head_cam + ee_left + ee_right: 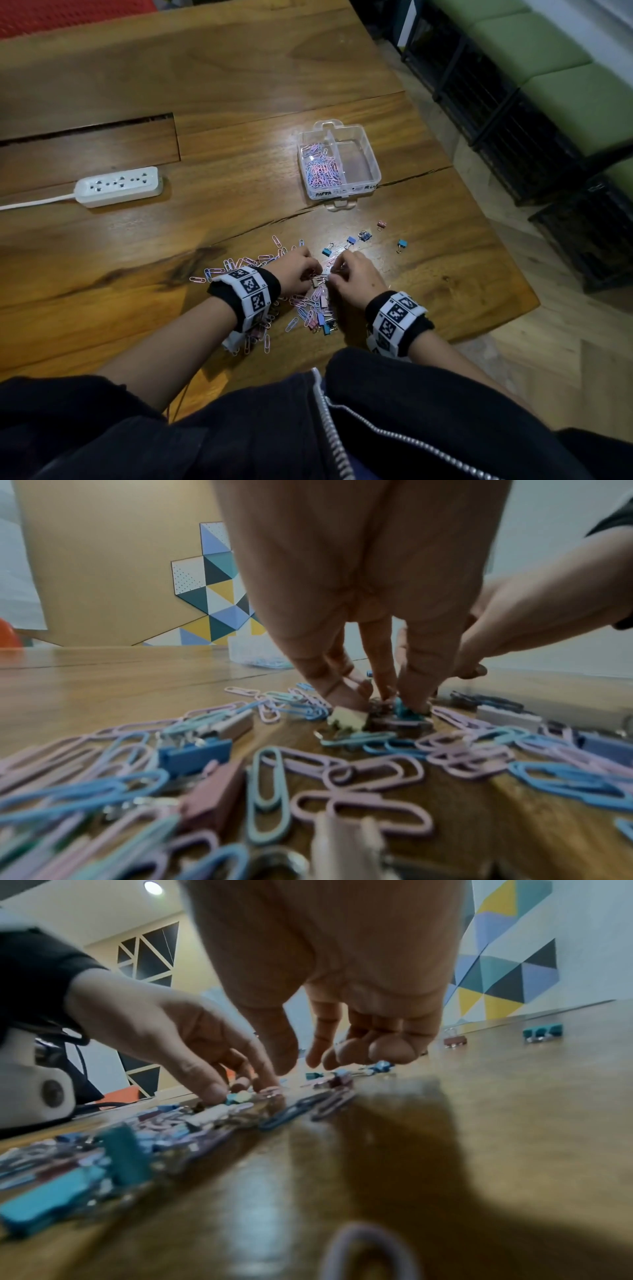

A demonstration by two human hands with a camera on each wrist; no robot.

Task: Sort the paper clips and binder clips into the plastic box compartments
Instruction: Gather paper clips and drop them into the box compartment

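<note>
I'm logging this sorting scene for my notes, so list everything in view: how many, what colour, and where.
plastic box: one, clear, two compartments, far side of the table; left compartment holds pink and blue paper clips, right looks empty.
loose paper clips: many, pink and blue, piled at the near edge under both hands.
stray binder clips: about five, blue and pink, between pile and box; more mixed into the pile.
power strip: one, white, left on the table.
table: one, brown wood.
benches: green cushions, right of the table.
left hand: fingertips down in the pile.
right hand: fingers curled above the pile.
</note>
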